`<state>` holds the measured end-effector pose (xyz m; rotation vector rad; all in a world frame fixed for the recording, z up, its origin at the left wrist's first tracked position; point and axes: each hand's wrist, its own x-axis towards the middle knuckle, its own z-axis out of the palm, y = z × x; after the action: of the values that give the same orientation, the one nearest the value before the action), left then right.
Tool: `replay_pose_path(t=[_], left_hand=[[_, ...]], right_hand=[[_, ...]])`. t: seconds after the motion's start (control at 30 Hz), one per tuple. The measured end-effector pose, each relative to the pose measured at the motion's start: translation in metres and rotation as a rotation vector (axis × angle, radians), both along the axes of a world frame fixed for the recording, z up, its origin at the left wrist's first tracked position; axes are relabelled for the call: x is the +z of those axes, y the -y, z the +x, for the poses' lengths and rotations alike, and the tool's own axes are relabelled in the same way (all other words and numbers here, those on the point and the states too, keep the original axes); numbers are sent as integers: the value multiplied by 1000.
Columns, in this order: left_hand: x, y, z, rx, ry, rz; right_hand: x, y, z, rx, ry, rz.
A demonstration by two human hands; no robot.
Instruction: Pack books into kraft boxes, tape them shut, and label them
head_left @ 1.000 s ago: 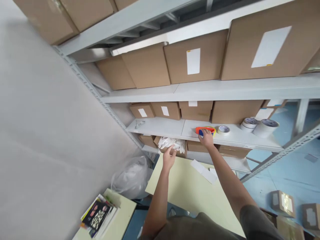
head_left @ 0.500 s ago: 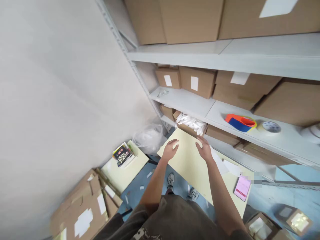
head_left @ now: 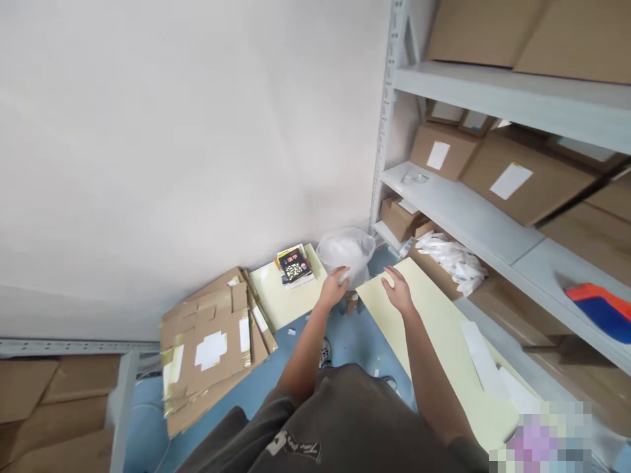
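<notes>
My left hand point(head_left: 334, 287) hangs in the air with its fingers apart, in front of a clear plastic bag point(head_left: 345, 248) and near a pale side table point(head_left: 266, 301). A small stack of books point(head_left: 296, 264), with a black cover on top, lies on that table. Over the far corner of the pale yellow worktable point(head_left: 434, 322) is my right hand point(head_left: 397, 289), its fingers also apart. Neither hand holds anything. White paper sheets point(head_left: 480, 358) lie along the worktable's shelf-side edge.
Flattened cardboard boxes point(head_left: 224, 374) lean at the left by the wall. Grey shelving point(head_left: 458, 197) on the right carries brown cartons point(head_left: 522, 177). An open box there holds white crumpled material point(head_left: 453, 259). Small paper scraps lie on the blue floor point(head_left: 340, 328).
My view has turned left, toward the wall and side table. Both hands have swung with it, from over the worktable to its far left end. They remain empty.
</notes>
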<state>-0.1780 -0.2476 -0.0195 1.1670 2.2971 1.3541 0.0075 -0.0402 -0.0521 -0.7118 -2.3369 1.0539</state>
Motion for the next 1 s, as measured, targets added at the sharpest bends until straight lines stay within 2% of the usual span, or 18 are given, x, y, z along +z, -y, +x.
replay_pose_path(t=[0.33,0.47,0.57,0.67,0.77,1.0], left_hand=[[-33,116,-139,171,7,47],[-48,162,-179,269,45,38],[-61,189,-196,335,106,48],[-76,204,-205,372,166,55],[-93,210,-208,415,233,34],[-141,200,-213,528,423,-63]], right_hand=[[-13,87,-171,134,23,26],[-19,117,-227,200,37,25],[-29,135,-258,262,58,10],[-45,149,-283,321,92,-10],[-66,159,-304,382,144,-18],[-127,168,-343,497,379,-44]])
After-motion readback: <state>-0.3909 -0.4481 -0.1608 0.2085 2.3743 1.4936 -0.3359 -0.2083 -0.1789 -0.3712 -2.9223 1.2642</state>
